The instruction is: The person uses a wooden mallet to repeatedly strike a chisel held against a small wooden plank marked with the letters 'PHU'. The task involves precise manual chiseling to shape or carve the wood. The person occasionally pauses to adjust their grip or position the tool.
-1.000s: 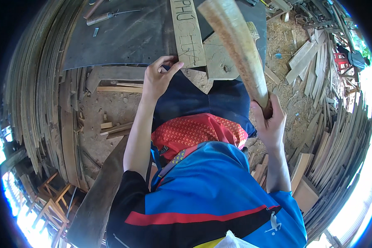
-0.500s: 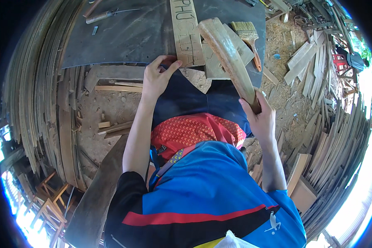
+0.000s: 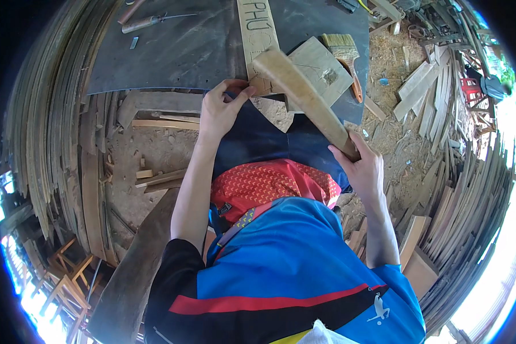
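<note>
The right hand [image 3: 366, 170] grasps a wooden club [image 3: 306, 97] by its near end; the left hand [image 3: 222, 109] is at the lettered board's [image 3: 258, 34] near edge, its grip indeterminable.

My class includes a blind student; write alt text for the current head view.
A person's right hand holds a wooden club over a lettered board; the left hand is at the board's near end, and a brush lies to the right.

I watched remotely through one head-worn fisheye, close above, facing down past the blue shirt [image 3: 269, 246] toward the tabletop [image 3: 172, 54]
</note>
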Action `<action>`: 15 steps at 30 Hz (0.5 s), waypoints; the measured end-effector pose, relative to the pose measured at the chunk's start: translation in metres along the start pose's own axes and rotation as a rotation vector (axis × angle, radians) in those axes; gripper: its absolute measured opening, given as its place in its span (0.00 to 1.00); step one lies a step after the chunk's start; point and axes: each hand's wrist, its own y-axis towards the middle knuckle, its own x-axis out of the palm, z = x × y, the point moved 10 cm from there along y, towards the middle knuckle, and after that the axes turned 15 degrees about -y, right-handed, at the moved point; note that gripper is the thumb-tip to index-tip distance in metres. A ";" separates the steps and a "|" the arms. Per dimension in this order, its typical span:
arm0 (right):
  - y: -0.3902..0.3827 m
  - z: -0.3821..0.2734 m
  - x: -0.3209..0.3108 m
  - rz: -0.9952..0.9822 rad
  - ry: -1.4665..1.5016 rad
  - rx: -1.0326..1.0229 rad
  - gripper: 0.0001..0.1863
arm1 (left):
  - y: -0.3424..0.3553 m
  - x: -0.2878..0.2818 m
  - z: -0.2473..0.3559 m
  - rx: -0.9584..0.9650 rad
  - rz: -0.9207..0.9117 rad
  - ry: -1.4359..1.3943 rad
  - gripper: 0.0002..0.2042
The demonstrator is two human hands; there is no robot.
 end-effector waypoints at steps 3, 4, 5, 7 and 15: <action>-0.002 0.025 0.011 -0.036 0.120 0.180 0.23 | -0.004 0.001 0.021 0.067 0.016 0.078 0.16; -0.002 0.027 0.010 -0.031 0.148 0.188 0.23 | -0.005 0.002 0.028 0.092 0.019 0.105 0.17; -0.003 0.028 0.009 -0.027 0.176 0.196 0.24 | -0.005 0.001 0.029 0.113 0.034 0.103 0.16; -0.004 0.030 0.006 -0.015 0.199 0.203 0.24 | -0.001 0.002 0.032 0.161 0.062 0.096 0.14; -0.013 0.036 0.016 -0.059 0.164 0.234 0.24 | 0.015 0.003 0.057 0.325 0.028 0.232 0.07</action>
